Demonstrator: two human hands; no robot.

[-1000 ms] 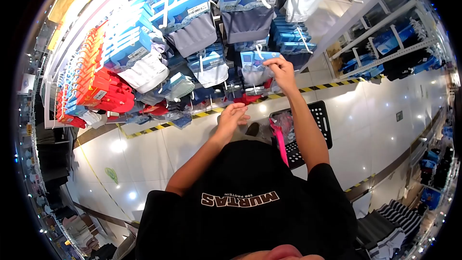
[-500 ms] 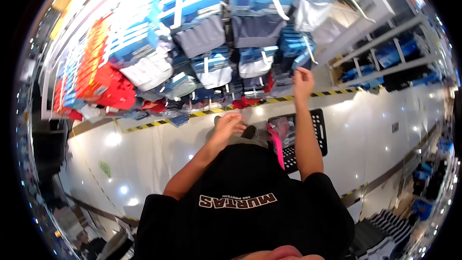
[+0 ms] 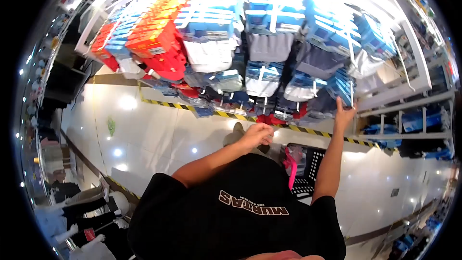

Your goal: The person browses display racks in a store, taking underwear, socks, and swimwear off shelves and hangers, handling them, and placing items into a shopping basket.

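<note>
My right hand point(image 3: 344, 110) is raised to the lower right of a hanging display. Its fingers and thumb are closed around the lower end of a blue-carded garment pack point(image 3: 340, 86) beside a white hook; part of its grip is hidden. My left hand point(image 3: 259, 136) hangs in front of my body, fingers curled in, with nothing visible in it. Close by on the rack are grey garment packs point(image 3: 317, 62) and white garment packs point(image 3: 299, 92) with blue cards.
A black basket point(image 3: 315, 166) with a pink strap point(image 3: 291, 168) and clear-wrapped items stands on the floor by my legs. Yellow-black tape point(image 3: 308, 130) runs along the rack's foot. Red garment packs point(image 3: 159, 48) hang left. A white metal frame point(image 3: 418, 58) borders the right side.
The view has swung, so the rack appears farther right. My right hand has gone from holding a small blue piece before the hook to gripping the hanging pack. My left hand's fingers have curled in.
</note>
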